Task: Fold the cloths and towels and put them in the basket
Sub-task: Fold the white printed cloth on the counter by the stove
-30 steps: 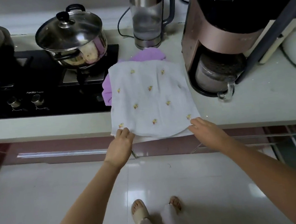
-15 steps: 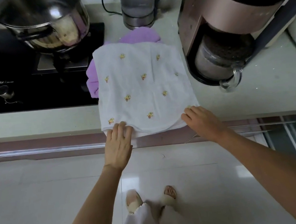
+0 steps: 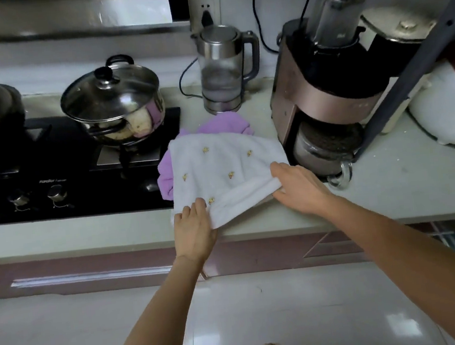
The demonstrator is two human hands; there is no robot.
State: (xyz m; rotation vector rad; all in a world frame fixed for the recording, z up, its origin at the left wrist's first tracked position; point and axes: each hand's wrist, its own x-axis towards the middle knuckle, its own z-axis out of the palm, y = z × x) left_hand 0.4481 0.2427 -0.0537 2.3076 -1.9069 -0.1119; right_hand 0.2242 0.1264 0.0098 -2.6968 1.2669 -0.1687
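The white cloth (image 3: pixel 222 173) lies on the desk (image 3: pixel 391 191). The left hand (image 3: pixel 194 227) presses its near corner flat-fingered. The right hand (image 3: pixel 299 188) grips its lifted right edge.

Cloth (image 3: pixel 220 170) on towel (image 3: pixel 225 123), kettle (image 3: pixel 224 68) behind.

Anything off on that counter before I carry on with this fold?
Two things. The purple cloth lies bunched under the white towel, with its left edge on the stove. The towel's near edge is skewed: the right hand holds its corner farther back than the left hand does. No basket in view.
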